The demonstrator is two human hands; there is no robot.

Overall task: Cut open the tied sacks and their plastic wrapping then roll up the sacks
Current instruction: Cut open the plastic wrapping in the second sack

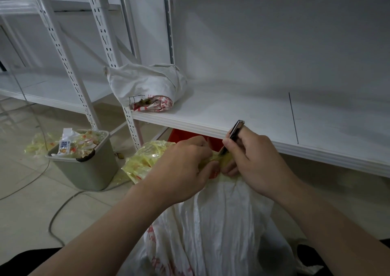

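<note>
A white woven sack [217, 229] with red print stands between my knees, its neck bound with yellowish plastic wrapping [145, 159]. My left hand [179, 168] pinches the wrapping at the neck. My right hand [255, 161] holds a dark utility knife [234, 134], whose tip points down into the wrapping between my hands; the blade is hidden. A rolled-up white sack [145, 85] with red print lies on the shelf.
A white metal shelf board [253, 115] runs right behind the sack, with slotted uprights [130, 123] at its left. A grey bin [84, 166] full of plastic scraps stands on the tiled floor. A cable [57, 208] snakes across the floor. Something red [183, 136] sits under the shelf.
</note>
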